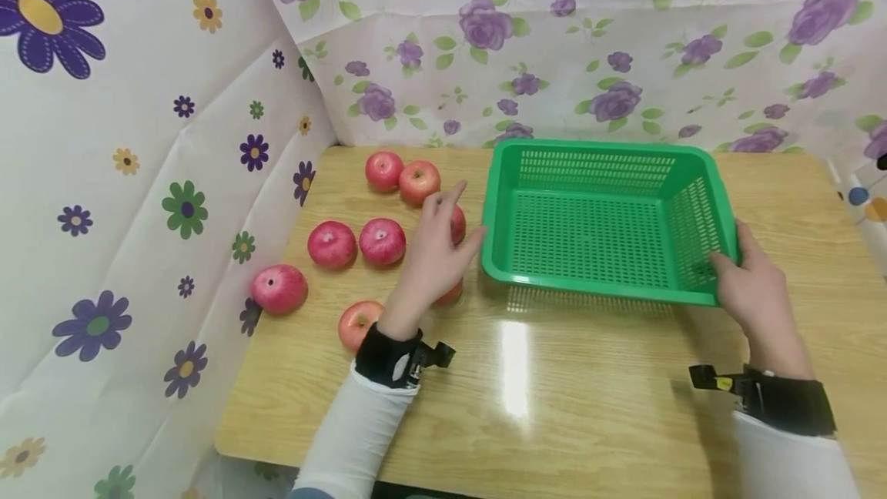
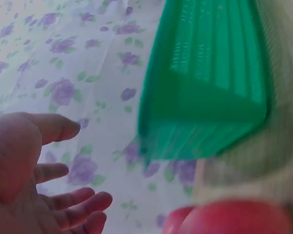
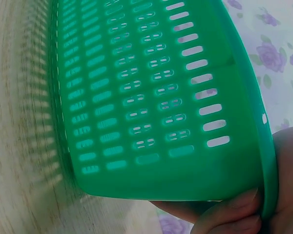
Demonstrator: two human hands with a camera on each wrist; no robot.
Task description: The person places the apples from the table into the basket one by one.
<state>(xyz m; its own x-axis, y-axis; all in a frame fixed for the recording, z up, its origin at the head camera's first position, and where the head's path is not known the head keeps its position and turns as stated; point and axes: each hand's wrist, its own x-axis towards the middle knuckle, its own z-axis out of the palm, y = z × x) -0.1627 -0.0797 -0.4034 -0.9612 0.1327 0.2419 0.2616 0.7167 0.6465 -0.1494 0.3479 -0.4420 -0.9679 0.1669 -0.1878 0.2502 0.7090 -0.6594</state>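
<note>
A green slotted plastic basket (image 1: 596,289) with nothing in it is close over the table, casting its shadow on the wood. My right hand (image 1: 755,283) grips the basket's right rim, with the thumb inside; fingers curl beneath the rim of the basket (image 3: 151,180) in the right wrist view. My left hand (image 1: 438,245) is beside the basket's left end, its fingers spread and holding nothing. It hovers over red apples and partly hides two of them. In the left wrist view, the hand (image 2: 44,180) is apart from the basket (image 2: 205,97), and a blurred apple (image 2: 234,219) shows below.
Several red apples are spread over the left of the wooden table (image 1: 554,422), including a pair (image 1: 384,171) at the back and one apple (image 1: 279,289) at the left edge. Flowered sheets (image 1: 416,45) hang behind and along the left side.
</note>
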